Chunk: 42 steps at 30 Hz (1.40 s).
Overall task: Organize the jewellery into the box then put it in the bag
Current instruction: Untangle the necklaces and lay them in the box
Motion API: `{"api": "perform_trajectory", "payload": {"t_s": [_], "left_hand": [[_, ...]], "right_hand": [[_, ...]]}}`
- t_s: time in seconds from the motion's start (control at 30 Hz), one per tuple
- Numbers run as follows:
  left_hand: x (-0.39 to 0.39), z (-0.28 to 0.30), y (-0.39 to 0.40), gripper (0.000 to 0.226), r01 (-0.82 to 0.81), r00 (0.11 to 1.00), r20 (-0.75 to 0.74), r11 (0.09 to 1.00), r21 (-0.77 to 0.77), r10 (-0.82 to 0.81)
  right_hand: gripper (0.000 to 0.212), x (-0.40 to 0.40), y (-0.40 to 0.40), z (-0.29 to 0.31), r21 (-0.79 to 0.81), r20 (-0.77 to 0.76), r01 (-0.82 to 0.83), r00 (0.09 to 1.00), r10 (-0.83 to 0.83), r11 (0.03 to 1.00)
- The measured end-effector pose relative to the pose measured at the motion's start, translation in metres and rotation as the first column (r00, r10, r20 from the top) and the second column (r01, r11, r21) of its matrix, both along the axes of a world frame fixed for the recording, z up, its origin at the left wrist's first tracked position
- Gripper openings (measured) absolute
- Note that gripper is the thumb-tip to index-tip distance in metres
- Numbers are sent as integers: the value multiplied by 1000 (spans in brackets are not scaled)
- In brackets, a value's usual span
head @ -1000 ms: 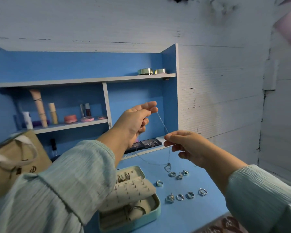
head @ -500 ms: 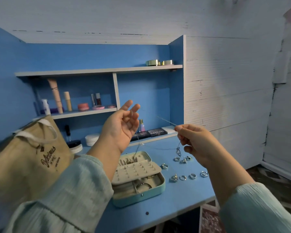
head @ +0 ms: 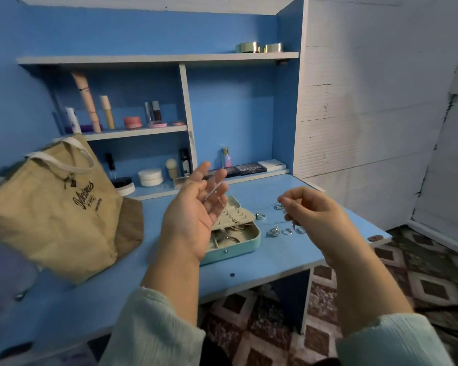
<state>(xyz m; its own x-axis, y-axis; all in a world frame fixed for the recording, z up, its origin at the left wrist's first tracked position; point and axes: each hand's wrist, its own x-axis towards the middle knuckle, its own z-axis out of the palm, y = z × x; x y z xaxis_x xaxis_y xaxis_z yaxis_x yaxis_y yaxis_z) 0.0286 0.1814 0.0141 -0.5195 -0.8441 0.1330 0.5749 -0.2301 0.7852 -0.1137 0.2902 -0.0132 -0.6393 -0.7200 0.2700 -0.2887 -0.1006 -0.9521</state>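
Right hand [head: 306, 210] pinches the silver necklace chain [head: 216, 191], draping it over the flat, open left hand [head: 196, 210] above the jewellery box [head: 238, 247], likely for coiling.

Script "Delicious" printed on tan bag [head: 56, 204], smaller print beneath unreadable

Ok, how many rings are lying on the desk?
5 showing: one ring beside the box, one by the right hand, three in a row below. The hand may hide more.
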Motion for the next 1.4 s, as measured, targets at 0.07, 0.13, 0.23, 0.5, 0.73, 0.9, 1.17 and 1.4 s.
{"api": "perform_trajectory", "payload": {"t_s": [0.07, 0.13, 0.23, 0.5, 0.73, 0.9, 1.17, 1.4], "left_hand": [[-2, -6, 8, 30, 30, 992, 127, 995, -93, -18], [-5, -13, 17, 29, 82, 968, 247, 980, -183, -35], [-10, -25, 25, 33, 152, 921, 390, 938, -313, -19], [-19, -46, 28, 44, 317, 868, 481, 882, -349, -121], [-26, -55, 21, 54, 337, 883, 422, 902, -268, -204], [-27, -54, 21, 54, 372, 898, 334, 900, -228, -286], [-26, -61, 22, 55, 408, 880, 360, 881, -238, -310], [-23, -63, 22, 51, 330, 907, 364, 893, -307, -210]], "right_hand": [[16, 4, 3, 0, 51, -129, -19, 991, 25, 999], [17, 8, 5, 1, 118, -262, -27, 963, 58, 993], [21, 13, 5, 1, 159, -368, -46, 924, 102, 986], [18, 16, 5, -2, 189, -429, -54, 893, 132, 981], [22, 7, 0, -14, 230, -344, -43, 931, 123, 972], [22, 4, -1, -19, 287, -306, -64, 939, 155, 956], [5, 6, -6, -29, 256, -180, -56, 978, 104, 965], [14, 7, -8, -33, 181, -223, 107, 973, -65, 978]]}}
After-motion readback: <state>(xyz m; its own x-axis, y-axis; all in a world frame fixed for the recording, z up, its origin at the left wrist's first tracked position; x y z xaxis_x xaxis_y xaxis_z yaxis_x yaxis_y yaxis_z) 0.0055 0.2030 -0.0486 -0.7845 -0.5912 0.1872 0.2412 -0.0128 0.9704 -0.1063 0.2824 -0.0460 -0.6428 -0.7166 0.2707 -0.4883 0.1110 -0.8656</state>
